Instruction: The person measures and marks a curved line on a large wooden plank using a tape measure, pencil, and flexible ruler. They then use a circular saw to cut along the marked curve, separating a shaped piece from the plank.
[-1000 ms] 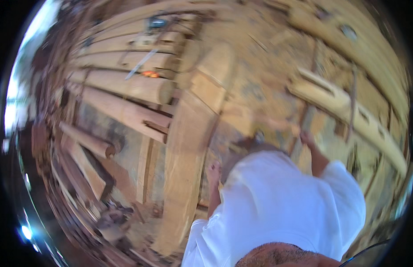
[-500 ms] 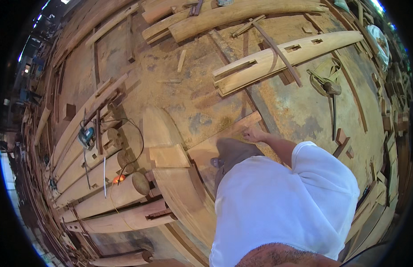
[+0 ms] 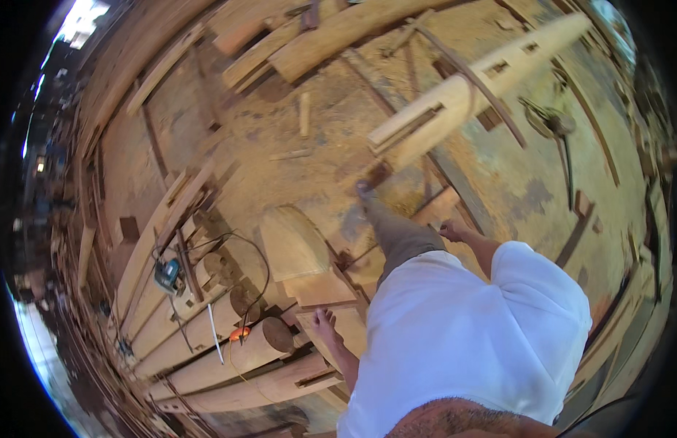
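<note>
My left hand [image 3: 327, 328] is over the edge of a wide pale wooden piece [image 3: 320, 289] on the floor, its fingers a little apart and nothing seen in them. Whether it touches the wood I cannot tell. My right hand [image 3: 452, 231] hangs beside my forward leg [image 3: 404, 235], its fingers curled in and nothing visible in them. Under that hand lies a flat board [image 3: 435, 207]. The forward foot is set down near the end of a long shaped beam [image 3: 433, 109] with cut slots.
At left several round-ended timbers [image 3: 279, 336] lie side by side. A blue-green power tool [image 3: 167, 276] with a black cord [image 3: 268, 271] rests on them, along with an orange object [image 3: 239, 333]. A dark bar [image 3: 473, 77] crosses the slotted beam. Sawdust covers the floor.
My left hand has come into view at the lower middle. One leg has stepped forward, away from my body. The whole view has shifted and turned a little.
</note>
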`<state>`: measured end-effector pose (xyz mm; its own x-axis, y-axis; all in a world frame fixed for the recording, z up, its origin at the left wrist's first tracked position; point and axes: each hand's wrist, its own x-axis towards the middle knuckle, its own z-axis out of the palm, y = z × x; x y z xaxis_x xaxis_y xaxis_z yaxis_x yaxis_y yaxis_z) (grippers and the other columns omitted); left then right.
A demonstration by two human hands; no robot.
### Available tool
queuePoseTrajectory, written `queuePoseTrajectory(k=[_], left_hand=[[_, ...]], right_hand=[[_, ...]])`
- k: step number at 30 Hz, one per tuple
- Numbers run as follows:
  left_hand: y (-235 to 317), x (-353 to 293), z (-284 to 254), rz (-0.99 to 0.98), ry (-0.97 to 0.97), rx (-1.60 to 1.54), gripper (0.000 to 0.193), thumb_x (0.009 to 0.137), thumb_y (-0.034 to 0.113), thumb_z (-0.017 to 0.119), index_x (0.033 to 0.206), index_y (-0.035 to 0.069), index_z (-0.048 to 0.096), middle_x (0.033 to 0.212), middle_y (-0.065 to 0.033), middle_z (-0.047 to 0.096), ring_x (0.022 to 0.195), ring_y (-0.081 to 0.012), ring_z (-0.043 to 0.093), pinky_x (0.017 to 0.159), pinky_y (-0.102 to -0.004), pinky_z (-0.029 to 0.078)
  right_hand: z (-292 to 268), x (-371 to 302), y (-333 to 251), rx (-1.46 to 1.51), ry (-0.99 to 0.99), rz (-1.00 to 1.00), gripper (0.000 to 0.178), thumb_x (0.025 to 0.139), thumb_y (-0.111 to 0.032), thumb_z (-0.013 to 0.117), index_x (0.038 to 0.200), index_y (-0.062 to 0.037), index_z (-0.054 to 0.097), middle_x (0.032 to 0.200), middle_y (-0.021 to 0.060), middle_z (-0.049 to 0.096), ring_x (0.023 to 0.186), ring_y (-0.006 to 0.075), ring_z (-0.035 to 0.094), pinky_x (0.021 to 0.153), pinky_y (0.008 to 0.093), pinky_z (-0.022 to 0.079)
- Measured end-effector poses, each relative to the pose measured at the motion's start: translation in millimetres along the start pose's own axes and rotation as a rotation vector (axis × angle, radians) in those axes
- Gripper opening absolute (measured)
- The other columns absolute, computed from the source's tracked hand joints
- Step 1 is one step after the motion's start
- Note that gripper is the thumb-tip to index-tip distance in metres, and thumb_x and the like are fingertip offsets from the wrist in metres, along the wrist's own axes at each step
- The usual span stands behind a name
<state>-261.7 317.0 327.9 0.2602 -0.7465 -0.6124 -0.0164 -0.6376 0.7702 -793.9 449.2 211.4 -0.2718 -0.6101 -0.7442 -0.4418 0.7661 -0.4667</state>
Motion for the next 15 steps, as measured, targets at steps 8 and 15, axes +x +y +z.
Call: queuePoseTrajectory(k=[8, 15], left_hand=[[121, 117, 127, -0.054, -0.135, 0.190, 0.034, 0.105, 0.031, 0.070, 0.127, 0.005, 0.068, 0.107, -0.0049, 0.072, 0.092, -0.0138, 0.068, 0.077, -0.0297, 0.055], [125, 177, 153, -0.099, -0.033, 0.238, 0.037, 0.104, 0.032, 0.070, 0.123, 0.001, 0.072, 0.100, -0.0059, 0.074, 0.087, -0.0147, 0.069, 0.074, -0.0318, 0.055]], right_hand=[[-159, 174, -203, 0.018, 0.199, -0.451, 0.037, 0.101, -0.032, 0.069, 0.120, -0.0012, 0.075, 0.098, 0.0136, 0.078, 0.084, 0.0244, 0.072, 0.079, 0.0385, 0.058], [-284, 303, -358, 0.524, 0.181, -0.426, 0.034, 0.109, -0.025, 0.063, 0.133, -0.0018, 0.068, 0.088, 0.0037, 0.068, 0.072, 0.0114, 0.061, 0.063, 0.0316, 0.050]])
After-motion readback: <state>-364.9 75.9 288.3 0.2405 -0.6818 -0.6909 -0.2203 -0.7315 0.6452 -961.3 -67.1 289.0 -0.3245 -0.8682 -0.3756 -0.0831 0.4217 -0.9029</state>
